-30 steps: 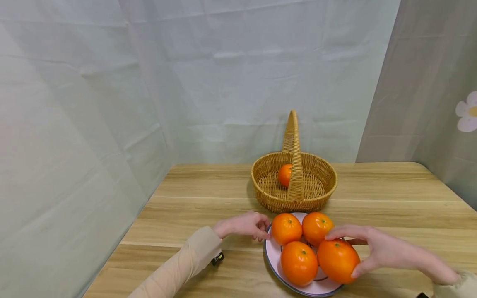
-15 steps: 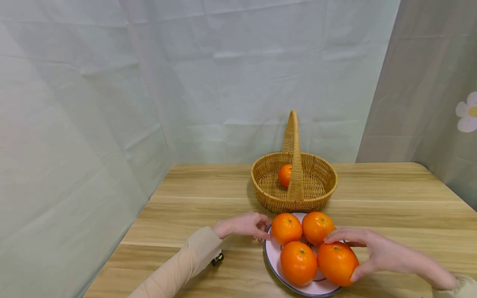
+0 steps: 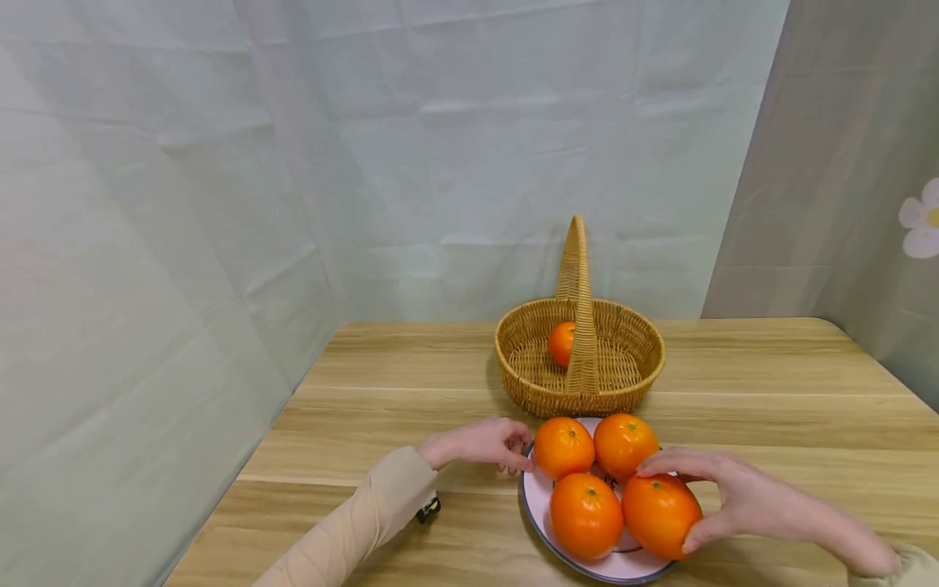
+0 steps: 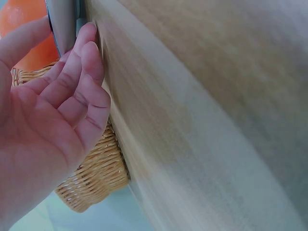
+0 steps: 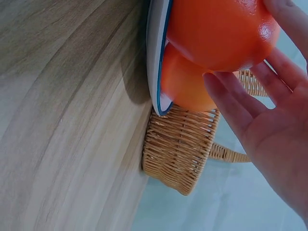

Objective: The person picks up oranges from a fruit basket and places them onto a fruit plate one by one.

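Observation:
A white plate [image 3: 538, 504] with a blue rim carries several oranges. My left hand [image 3: 490, 444] pinches its left rim; in the left wrist view the thumb lies over the plate edge [image 4: 62, 26] and the fingers curl beneath. At the plate's front right, my right hand [image 3: 741, 497] grips an orange [image 3: 660, 515], thumb on the near side and fingers over the far side. The right wrist view shows this orange [image 5: 216, 31] low over the plate. Beside it are a front-left orange [image 3: 585, 517], a back-left orange [image 3: 563, 447] and a back-right orange [image 3: 625, 446].
Right behind the plate stands a wicker basket [image 3: 543, 399] with a tall arched handle and one orange [image 3: 561, 344] inside. The wooden table [image 3: 396, 367] reaches back to a pale cloth backdrop [image 3: 469, 163]. A small dark item [image 3: 429, 510] shows at the left cuff.
My right hand and the orange in it have shifted slightly left, toward the front-left orange. The left hand stays at the plate's rim.

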A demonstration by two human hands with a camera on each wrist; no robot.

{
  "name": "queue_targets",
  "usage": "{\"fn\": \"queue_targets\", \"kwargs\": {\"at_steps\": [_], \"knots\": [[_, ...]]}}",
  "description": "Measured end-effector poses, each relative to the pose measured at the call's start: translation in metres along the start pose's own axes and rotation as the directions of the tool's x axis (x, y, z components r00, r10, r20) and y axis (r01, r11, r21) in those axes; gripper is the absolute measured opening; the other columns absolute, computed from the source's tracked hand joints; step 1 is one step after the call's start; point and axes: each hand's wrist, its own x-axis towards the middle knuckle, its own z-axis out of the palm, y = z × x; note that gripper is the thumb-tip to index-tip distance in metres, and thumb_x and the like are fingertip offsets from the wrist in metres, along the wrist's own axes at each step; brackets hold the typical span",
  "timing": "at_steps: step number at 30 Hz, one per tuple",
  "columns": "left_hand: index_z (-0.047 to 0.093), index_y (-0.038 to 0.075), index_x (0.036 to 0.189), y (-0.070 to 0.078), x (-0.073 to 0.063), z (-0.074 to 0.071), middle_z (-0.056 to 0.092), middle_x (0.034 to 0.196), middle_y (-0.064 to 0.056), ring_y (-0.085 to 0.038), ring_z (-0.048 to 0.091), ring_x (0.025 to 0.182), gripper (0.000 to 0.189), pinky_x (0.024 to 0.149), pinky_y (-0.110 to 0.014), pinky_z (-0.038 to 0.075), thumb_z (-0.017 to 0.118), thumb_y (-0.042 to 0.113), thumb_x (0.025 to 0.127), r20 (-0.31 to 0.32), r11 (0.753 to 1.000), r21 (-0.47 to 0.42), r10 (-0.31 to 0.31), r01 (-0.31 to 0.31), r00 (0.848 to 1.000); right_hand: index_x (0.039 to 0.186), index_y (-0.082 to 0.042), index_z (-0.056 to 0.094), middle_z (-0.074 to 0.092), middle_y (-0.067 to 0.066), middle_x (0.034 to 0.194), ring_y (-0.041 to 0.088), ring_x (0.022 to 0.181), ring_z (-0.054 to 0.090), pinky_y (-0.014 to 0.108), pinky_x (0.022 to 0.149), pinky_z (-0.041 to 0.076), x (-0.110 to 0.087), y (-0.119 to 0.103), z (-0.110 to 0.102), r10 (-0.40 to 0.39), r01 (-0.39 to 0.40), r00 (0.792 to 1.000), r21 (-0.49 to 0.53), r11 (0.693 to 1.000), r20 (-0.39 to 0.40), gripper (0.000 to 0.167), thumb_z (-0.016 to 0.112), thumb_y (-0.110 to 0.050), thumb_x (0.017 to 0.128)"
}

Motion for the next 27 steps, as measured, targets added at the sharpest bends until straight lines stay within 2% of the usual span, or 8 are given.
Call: {"fn": "queue_targets", "kwargs": {"at_steps": [4,9,21,27], "knots": [[0.055,0.009,0.082,0.0006,-0.0003,-0.0003,0.058,0.061,-0.001,-0.017,0.053,0.051,0.013,0.047,-0.020,0.041,0.067,0.015,0.082,0.001,1.000,0.001,0.003,-0.003,1.000,0.121,-0.014,0.054,0.054,0.003,0.120,0.015,0.107,0.049,0.022,0.087,0.037,-0.0001,0.0013,0.0014,-0.020,0.020,1.000,-0.015,1.000,-0.021,0.066,0.080,-0.027,0.062],[0.055,0.009,0.083,0.0014,-0.0009,-0.0005,0.058,0.062,-0.002,-0.017,0.053,0.051,0.012,0.047,-0.021,0.042,0.066,0.014,0.082,0.003,1.000,-0.002,0.003,-0.003,1.000,0.125,-0.008,0.050,0.052,0.006,0.122,0.015,0.104,0.048,0.024,0.081,0.041,-0.0010,0.0063,0.0030,-0.070,0.070,0.997,0.012,0.997,-0.012,0.069,0.080,-0.022,0.063],[0.055,0.009,0.084,0.0024,-0.0010,-0.0011,0.059,0.062,-0.001,-0.017,0.053,0.052,0.012,0.046,-0.019,0.040,0.066,0.014,0.082,0.015,1.000,-0.005,-0.001,0.001,1.000,0.127,-0.008,0.047,0.049,0.009,0.125,0.017,0.109,0.046,0.026,0.083,0.041,-0.0023,0.0082,0.0045,-0.038,0.036,0.999,0.066,0.997,0.023,0.068,0.077,-0.018,0.067],[0.055,0.009,0.084,0.0021,-0.0007,-0.0013,0.058,0.062,0.000,-0.018,0.054,0.052,0.012,0.047,-0.022,0.042,0.066,0.014,0.082,0.018,1.000,0.004,0.003,-0.003,1.000,0.128,-0.008,0.047,0.048,0.007,0.127,0.015,0.108,0.047,0.028,0.080,0.043,-0.0018,0.0079,0.0040,-0.022,0.020,0.999,0.069,0.997,0.037,0.067,0.077,-0.019,0.068]]}}
